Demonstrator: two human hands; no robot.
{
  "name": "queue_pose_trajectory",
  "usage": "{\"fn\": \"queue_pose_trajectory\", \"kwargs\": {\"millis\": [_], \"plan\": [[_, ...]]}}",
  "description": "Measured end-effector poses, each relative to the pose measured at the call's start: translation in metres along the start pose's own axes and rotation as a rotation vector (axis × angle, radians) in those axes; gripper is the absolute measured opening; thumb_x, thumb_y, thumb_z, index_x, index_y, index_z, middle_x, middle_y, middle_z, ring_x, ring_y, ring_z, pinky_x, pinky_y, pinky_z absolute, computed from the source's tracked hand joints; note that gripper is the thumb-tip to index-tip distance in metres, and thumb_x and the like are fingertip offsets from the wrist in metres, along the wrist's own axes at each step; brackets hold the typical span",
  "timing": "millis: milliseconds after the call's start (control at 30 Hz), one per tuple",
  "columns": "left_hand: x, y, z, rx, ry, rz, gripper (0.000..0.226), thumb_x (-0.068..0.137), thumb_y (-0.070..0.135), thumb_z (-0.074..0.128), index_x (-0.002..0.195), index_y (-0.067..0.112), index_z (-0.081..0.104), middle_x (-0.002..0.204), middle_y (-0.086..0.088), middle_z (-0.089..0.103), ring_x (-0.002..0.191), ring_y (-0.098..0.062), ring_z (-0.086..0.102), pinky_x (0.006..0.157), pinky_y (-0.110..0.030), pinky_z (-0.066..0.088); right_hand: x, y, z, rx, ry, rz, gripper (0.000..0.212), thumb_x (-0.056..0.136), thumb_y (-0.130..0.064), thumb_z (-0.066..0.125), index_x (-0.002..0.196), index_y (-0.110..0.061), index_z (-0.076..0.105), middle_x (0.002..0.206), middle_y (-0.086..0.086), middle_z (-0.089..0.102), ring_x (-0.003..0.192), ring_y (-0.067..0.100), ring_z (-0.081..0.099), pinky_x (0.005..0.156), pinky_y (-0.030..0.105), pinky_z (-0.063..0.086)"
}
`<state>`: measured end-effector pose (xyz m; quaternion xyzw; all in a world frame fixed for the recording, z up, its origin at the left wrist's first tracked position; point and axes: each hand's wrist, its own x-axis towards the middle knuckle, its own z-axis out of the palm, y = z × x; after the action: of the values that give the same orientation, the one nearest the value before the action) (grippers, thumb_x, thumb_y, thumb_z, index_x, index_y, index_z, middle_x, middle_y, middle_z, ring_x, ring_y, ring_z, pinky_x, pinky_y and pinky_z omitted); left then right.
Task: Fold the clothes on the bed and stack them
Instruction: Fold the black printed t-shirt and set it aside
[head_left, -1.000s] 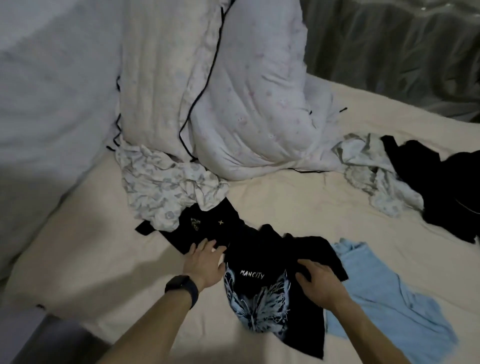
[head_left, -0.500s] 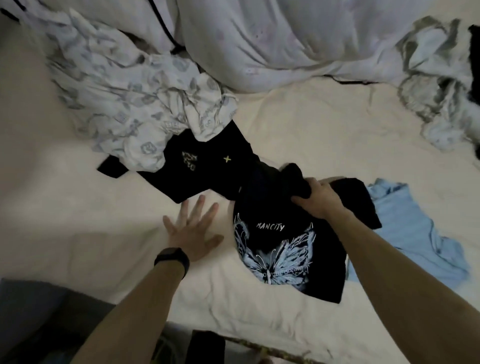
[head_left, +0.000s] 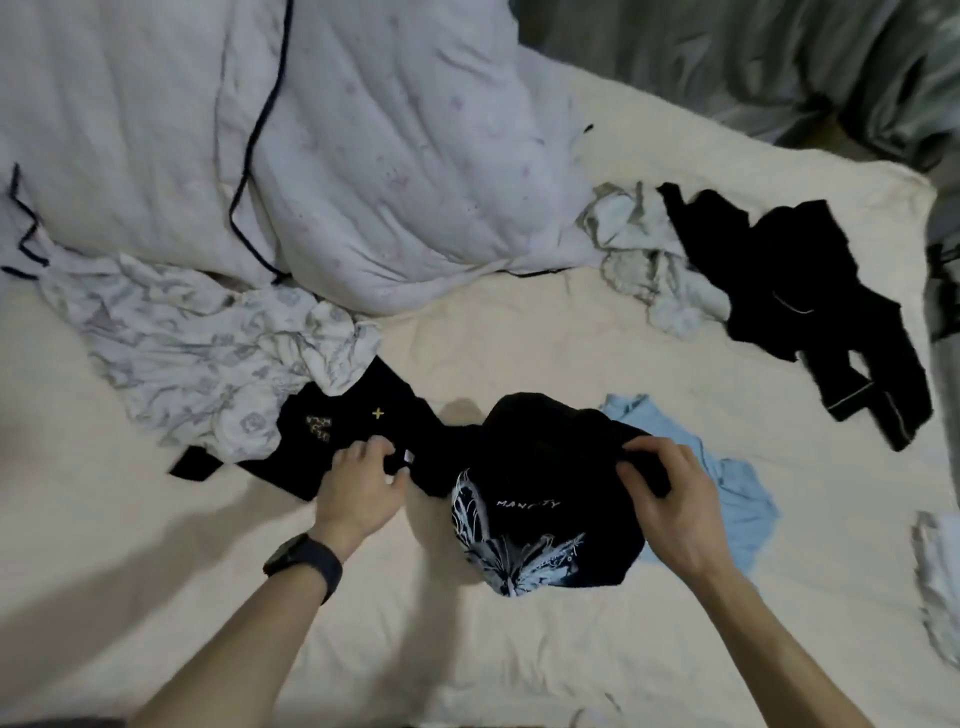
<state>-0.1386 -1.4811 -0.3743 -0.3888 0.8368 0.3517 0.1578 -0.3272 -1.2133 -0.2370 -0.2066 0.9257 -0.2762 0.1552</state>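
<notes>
Gripping the crumpled black butterfly-print T-shirt at opposite edges, the left hand and right hand both have fingers curled into its fabric; it lies on the cream bed sheet, overlapping a pale blue garment.

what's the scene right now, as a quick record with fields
being worked: black butterfly t-shirt, bunched, print up
left hand: pinches black fabric at its left edge
right hand: grips its upper right part
partly under it: light blue garment
unfolded nearby: black garment with yellow cross; patterned white cloth; black clothes far right
surface: bed sheet
</notes>
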Motion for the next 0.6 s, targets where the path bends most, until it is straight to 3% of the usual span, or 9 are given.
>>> {"fn": "queue_pose_trajectory", "kwargs": {"millis": [100,167,233,300,367,467,533,600], "plan": [[-0.033,0.092,-0.042,-0.247,0.009,0.273,0.057,0.091,0.052,0.061,0.141,0.031,0.045,0.134,0.008,0.049,0.127,-0.014,0.041,0.103,-0.033,0.040,-0.014,-0.026,-0.053,0.048,0.064,-0.092,0.031,0.093,-0.022,0.071,0.104,-0.048,0.060,0.104,-0.016,0.055,0.096,-0.005,0.057,0.081,0.006,0.039],[-0.053,0.157,-0.066,-0.281,-0.044,0.463,0.065,0.087,0.057,0.062,0.146,0.043,0.038,0.136,0.021,0.038,0.127,0.000,0.030,0.104,-0.025,0.031,-0.020,-0.040,-0.084,0.071,0.101,-0.173,0.029,0.093,-0.020,0.071,0.106,-0.044,0.062,0.104,-0.013,0.055,0.090,0.000,0.059,0.079,0.013,0.042],[-0.076,0.217,-0.090,-0.329,-0.098,0.604,0.063,0.084,0.060,0.061,0.143,0.049,0.042,0.138,0.027,0.038,0.129,0.006,0.030,0.104,-0.019,0.028,-0.026,-0.050,-0.117,0.089,0.166,-0.255,0.025,0.093,-0.017,0.072,0.108,-0.035,0.066,0.104,-0.012,0.055,0.089,0.001,0.060,0.078,0.016,0.046],[-0.096,0.264,-0.111,-0.505,-0.168,0.606,0.051,0.083,0.066,0.057,0.130,0.047,0.058,0.131,0.028,0.055,0.125,0.006,0.046,0.096,-0.012,0.035,-0.031,-0.056,-0.146,0.099,0.227,-0.330,0.024,0.091,-0.015,0.074,0.109,-0.029,0.068,0.104,-0.012,0.055,0.088,0.001,0.060,0.076,0.014,0.047],[-0.117,0.301,-0.124,-0.555,-0.197,0.566,0.050,0.082,0.074,0.055,0.120,0.043,0.063,0.112,0.023,0.066,0.113,0.001,0.061,0.090,-0.017,0.047,-0.040,-0.057,-0.179,0.117,0.287,-0.402,0.025,0.090,-0.012,0.075,0.109,-0.026,0.069,0.105,-0.012,0.054,0.087,0.002,0.060,0.075,0.013,0.048],[-0.144,0.337,-0.129,-0.298,-0.163,0.554,0.057,0.085,0.054,0.068,0.132,0.039,0.040,0.106,0.007,0.069,0.093,-0.017,0.072,0.083,-0.040,0.059,-0.054,-0.050,-0.217,0.139,0.343,-0.491,0.025,0.090,-0.011,0.076,0.110,-0.024,0.069,0.108,-0.016,0.052,0.090,0.006,0.060,0.076,0.020,0.050],[-0.158,0.358,-0.125,-0.262,-0.159,0.543,0.058,0.087,0.041,0.072,0.127,0.032,0.031,0.099,-0.005,0.071,0.078,-0.023,0.072,0.070,-0.039,0.057,-0.065,-0.040,-0.239,0.155,0.378,-0.536,0.025,0.090,-0.013,0.075,0.110,-0.026,0.068,0.109,-0.020,0.050,0.092,0.005,0.059,0.077,0.018,0.048],[-0.174,0.378,-0.119,-0.252,-0.101,0.516,0.053,0.088,0.038,0.072,0.117,0.025,0.030,0.100,-0.010,0.070,0.075,-0.026,0.070,0.064,-0.037,0.051,-0.076,-0.026,-0.257,0.188,0.414,-0.558,0.026,0.090,-0.013,0.076,0.109,-0.028,0.067,0.109,-0.022,0.049,0.094,0.001,0.057,0.076,0.013,0.046]]}}
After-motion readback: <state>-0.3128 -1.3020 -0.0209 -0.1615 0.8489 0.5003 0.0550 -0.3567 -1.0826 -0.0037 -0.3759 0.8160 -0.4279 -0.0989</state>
